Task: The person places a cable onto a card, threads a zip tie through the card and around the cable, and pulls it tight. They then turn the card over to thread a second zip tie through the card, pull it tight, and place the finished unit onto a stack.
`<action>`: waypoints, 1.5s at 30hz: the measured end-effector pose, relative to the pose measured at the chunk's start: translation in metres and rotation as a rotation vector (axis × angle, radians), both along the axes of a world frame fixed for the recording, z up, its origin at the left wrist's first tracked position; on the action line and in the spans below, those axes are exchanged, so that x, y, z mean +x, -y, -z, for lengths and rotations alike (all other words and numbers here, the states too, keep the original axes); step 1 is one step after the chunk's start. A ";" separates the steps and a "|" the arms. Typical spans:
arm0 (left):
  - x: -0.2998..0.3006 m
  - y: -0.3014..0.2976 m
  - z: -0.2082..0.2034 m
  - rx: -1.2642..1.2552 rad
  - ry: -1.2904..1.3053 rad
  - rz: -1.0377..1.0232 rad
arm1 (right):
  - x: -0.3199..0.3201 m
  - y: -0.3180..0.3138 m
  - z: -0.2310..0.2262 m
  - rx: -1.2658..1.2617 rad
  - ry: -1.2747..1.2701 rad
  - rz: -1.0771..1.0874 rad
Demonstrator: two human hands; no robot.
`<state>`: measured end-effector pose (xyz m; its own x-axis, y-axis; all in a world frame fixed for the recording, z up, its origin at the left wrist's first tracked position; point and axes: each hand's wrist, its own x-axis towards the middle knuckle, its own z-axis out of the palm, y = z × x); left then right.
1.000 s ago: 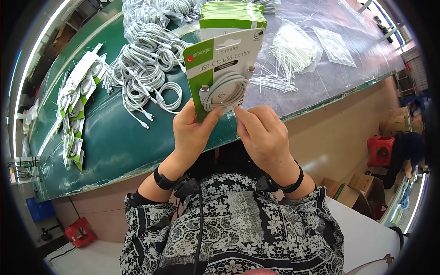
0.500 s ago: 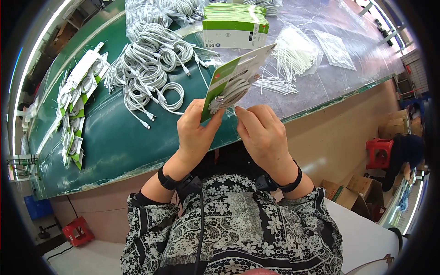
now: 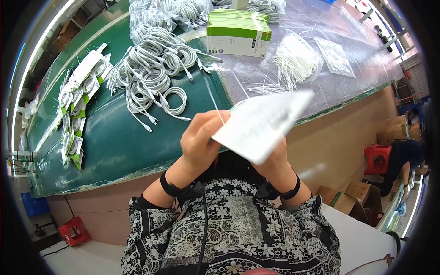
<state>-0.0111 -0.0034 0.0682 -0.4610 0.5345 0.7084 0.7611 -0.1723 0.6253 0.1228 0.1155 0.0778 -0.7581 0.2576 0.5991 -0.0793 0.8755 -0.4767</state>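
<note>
My left hand [image 3: 199, 140] is closed on the left edge of a packaging card [image 3: 261, 126]. The card's white back faces up, slightly smeared by motion, and hides its other side. A thin white cable tie [image 3: 217, 101] sticks up beside my left fingers. Behind the card's lower right edge is my right hand [image 3: 275, 160]; its fingers are mostly hidden. Beyond my left hand lie coiled grey-white cables [image 3: 153, 73] in a loose heap. Loose white cable ties [image 3: 293, 62] lie in a pile at the right, some spread toward the card.
A stack of green and white cards [image 3: 238, 39] stands at the back. Carded cables [image 3: 75, 107] overlap in a row at the left of the green table [image 3: 110, 146]. Bagged cables [image 3: 160, 16] lie behind the heap. At the far right a person [image 3: 403, 160] is near a red stool [image 3: 377, 159].
The card has turned over, from its cable side to its white back, and moved lower right. My right hand has gone behind it. My left hand stays on the card's edge.
</note>
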 end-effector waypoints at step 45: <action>0.010 -0.002 0.012 -0.037 0.145 0.015 | -0.022 0.004 -0.011 0.140 -0.064 0.157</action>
<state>-0.0006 -0.0017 0.0567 -0.5491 0.5666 0.6144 0.6597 -0.1575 0.7348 0.1011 0.1111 0.0887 -0.6741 0.2808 0.6831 0.0373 0.9367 -0.3482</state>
